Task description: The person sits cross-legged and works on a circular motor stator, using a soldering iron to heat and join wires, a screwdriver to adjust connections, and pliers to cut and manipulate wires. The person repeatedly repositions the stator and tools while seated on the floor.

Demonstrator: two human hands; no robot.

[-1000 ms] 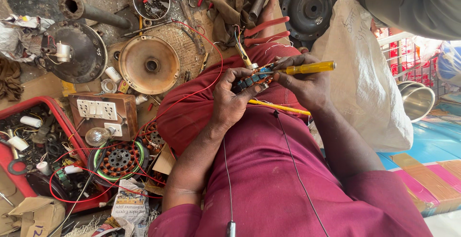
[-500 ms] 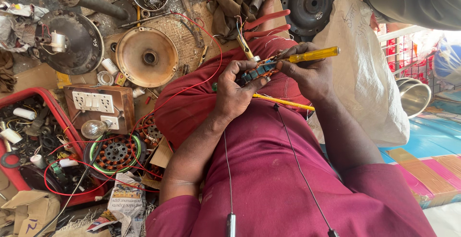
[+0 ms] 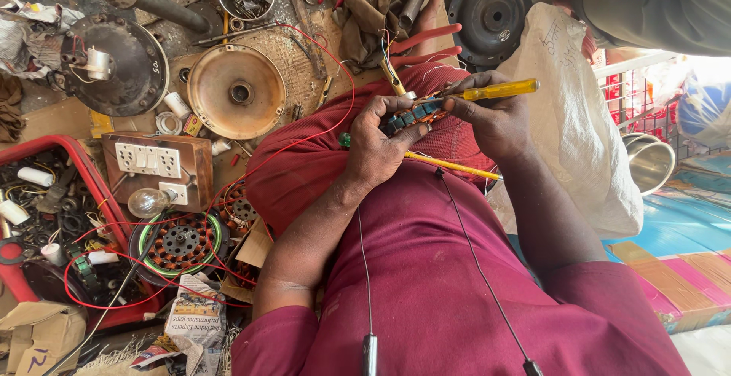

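My left hand (image 3: pixel 375 141) grips a small blue and copper wound part (image 3: pixel 408 113) above my lap. My right hand (image 3: pixel 495 119) holds a yellow-handled screwdriver (image 3: pixel 499 89) whose tip points left into that part. The two hands touch around the part. A thin red wire (image 3: pixel 335 56) runs from the part up over the work mat. Across my red-clothed lap, just below the hands, lies a thin yellow rod (image 3: pixel 451 166).
A brass-coloured round cover (image 3: pixel 236 90), a dark motor housing (image 3: pixel 114 64), a wooden switchboard (image 3: pixel 156 163) with a bulb, a wound stator (image 3: pixel 179 243) and a red tray (image 3: pixel 91 193) of parts lie left. Red-handled pliers (image 3: pixel 426 41), a white sack (image 3: pixel 579 117), a steel bowl (image 3: pixel 647 164) and another person's sleeve (image 3: pixel 655 3) are right.
Both hands stay on the small part and the screwdriver. The screwdriver handle has shifted slightly, and the view has drifted a little.
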